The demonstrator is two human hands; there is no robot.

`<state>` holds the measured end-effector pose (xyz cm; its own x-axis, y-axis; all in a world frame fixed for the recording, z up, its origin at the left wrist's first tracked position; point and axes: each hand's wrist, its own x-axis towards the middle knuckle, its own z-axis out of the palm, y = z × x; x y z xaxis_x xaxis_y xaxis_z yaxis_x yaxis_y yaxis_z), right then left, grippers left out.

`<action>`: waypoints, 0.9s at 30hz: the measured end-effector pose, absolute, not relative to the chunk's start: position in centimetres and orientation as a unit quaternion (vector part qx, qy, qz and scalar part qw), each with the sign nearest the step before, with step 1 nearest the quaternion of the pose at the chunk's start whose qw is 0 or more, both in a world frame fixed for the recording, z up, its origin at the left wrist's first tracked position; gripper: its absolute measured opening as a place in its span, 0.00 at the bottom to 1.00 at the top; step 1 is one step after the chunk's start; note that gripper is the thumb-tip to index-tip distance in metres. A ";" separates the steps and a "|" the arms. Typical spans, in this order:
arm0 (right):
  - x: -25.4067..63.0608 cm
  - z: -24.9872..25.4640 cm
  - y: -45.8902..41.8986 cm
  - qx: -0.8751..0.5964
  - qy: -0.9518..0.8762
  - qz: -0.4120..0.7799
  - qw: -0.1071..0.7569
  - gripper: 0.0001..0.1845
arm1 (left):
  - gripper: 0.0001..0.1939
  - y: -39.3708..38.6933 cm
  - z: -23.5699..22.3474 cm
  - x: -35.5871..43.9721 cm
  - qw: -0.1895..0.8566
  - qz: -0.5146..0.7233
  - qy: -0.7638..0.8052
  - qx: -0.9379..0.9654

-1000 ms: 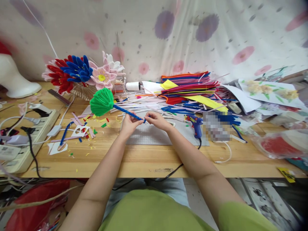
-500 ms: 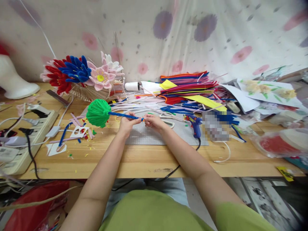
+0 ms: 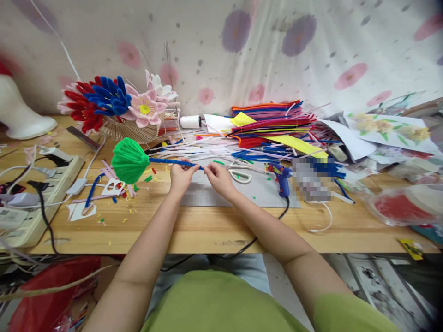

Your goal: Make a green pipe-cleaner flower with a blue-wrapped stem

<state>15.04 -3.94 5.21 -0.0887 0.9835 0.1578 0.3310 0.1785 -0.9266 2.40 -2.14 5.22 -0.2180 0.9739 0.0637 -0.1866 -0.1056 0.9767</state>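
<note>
A fuzzy green pompom-like head [image 3: 130,160], ribbed like a closed umbrella, sits at the left end of a blue pipe-cleaner stem [image 3: 166,161]. My left hand [image 3: 182,175] is closed on that stem near its right end, fingers pinched. At the stem's very tip my right hand [image 3: 218,177] pinches too, fingertips close to the left ones; a tiny orange bit shows between them. Both hands are above a grey cutting mat [image 3: 197,196]. Just right of my right hand lie white-handled scissors [image 3: 240,176].
A blue glue gun [image 3: 282,179] with a black cord rests on the mat's right side. Pipe-cleaner bundles [image 3: 273,127] lie behind it. Fuzzy flowers [image 3: 110,97] stand back left, a power strip [image 3: 43,207] at far left. Scraps litter the wooden table [image 3: 145,237].
The green head and blue stem have shifted left and slightly up, and the head is tilted differently. Both hands stay pinched at the stem's right end, a little higher than before.
</note>
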 end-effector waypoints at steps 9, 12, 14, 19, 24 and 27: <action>16.9 5.3 -0.6 -0.393 -0.561 0.641 0.347 0.10 | 0.21 -2.5 5.9 1.4 0.554 0.554 0.440 0.438; 16.6 4.2 -0.9 -0.320 -0.394 0.812 0.288 0.07 | 0.21 -2.7 5.7 1.8 0.549 0.574 0.429 0.430; 16.1 3.7 -1.6 -0.278 -0.316 0.860 0.288 0.07 | 0.21 -2.7 5.5 2.1 0.545 0.594 0.419 0.418; 13.9 3.8 -3.8 -0.269 -0.215 0.841 0.418 0.06 | 0.20 -2.4 5.0 2.6 0.509 0.630 0.429 0.400; 12.8 4.7 -4.9 -0.429 -0.366 0.687 0.459 0.08 | 0.19 -2.3 4.5 2.6 0.435 0.640 0.481 0.412; 13.8 5.2 -4.7 -0.544 -0.604 0.430 0.393 0.09 | 0.19 -2.3 4.5 2.5 0.433 0.625 0.500 0.415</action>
